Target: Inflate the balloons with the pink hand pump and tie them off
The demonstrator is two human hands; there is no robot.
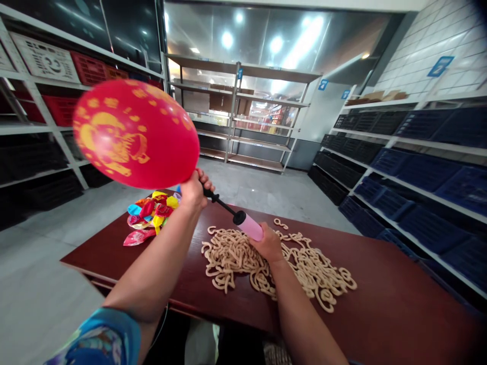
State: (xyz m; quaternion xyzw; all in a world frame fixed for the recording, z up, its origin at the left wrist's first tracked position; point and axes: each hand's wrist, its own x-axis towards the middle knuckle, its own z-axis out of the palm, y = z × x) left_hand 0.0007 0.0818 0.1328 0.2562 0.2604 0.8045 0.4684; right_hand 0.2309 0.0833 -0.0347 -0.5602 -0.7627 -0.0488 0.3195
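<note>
A large red balloon (152, 147) with yellow printed figures is inflated at the upper left. My left hand (194, 190) is closed where the balloon's neck meets the black end of a hand pump (251, 226); the neck itself is hidden by my fingers. The pump's black rod is drawn out of its pink barrel. My right hand (270, 242) wraps round the lower part of that barrel, above a pile of beige, twisted, rope-like pieces (236, 253). Several limp, colourful balloons (150, 213) lie on the table beyond my left forearm.
The dark red-brown table (380, 284) spans the foreground. Blue crates (429, 172) fill a rack on the right, and red crates (63, 110) stand on shelves at the left. A metal rack (262, 94) rises at the back, across the grey floor (251, 190).
</note>
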